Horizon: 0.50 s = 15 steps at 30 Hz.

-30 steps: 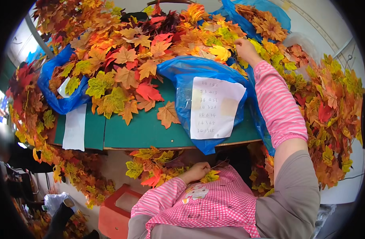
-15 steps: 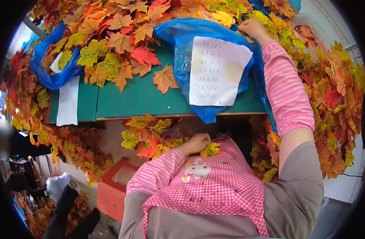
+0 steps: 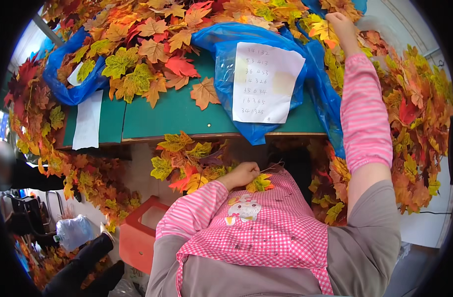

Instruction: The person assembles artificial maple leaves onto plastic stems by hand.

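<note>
My left hand point(image 3: 244, 174) is closed in front of the apron, gripping thin stems of an artificial maple leaf garland. Yellow, orange and red garland leaves point(image 3: 179, 158) spread out to its left, and one yellow-green leaf point(image 3: 259, 183) hangs just below the fingers. At the far right of the table, my right hand point(image 3: 342, 29) has its fingers pinched beside a yellow-orange maple leaf point(image 3: 324, 30), which it seems to hold by the stem. The stem itself is hidden. Blue plastic point(image 3: 313, 64) lies below that leaf.
A handwritten paper point(image 3: 266, 81) rests on blue plastic over the green table point(image 3: 157, 119). Artificial leaves heap along the back and hang down at the right point(image 3: 414, 128). An orange-red stool point(image 3: 137, 237) stands at lower left, near another person's dark-clad legs point(image 3: 83, 262).
My right hand has moved right and farther away, and a yellow-orange leaf now shows at its fingers. My left hand stays nearly in place with the stems.
</note>
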Tool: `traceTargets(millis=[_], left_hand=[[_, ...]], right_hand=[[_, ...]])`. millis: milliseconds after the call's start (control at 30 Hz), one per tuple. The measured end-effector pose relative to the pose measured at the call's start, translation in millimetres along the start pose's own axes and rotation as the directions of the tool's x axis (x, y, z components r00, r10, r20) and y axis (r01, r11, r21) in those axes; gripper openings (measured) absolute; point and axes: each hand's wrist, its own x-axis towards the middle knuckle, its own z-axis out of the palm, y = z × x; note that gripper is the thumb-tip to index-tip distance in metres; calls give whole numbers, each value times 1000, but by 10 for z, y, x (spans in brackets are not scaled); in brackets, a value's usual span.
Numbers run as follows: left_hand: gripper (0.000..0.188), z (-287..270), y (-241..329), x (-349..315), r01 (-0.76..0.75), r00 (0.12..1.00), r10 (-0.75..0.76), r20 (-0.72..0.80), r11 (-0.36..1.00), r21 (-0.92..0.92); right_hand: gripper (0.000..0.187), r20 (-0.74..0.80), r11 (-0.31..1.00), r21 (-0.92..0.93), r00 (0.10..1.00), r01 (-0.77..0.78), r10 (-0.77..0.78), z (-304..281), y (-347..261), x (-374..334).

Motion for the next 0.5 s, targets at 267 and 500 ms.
traceTargets(millis=[267, 500], left_hand=[[15, 6, 117, -43, -32, 999, 33, -18, 998, 48], [16, 85, 61, -67, -80, 995, 89, -41, 980, 180]], right_hand=[[20, 285, 614, 740, 955, -275, 84, -620, -701, -1301], [6, 648, 705, 446, 742, -551, 170, -431, -850, -2997]])
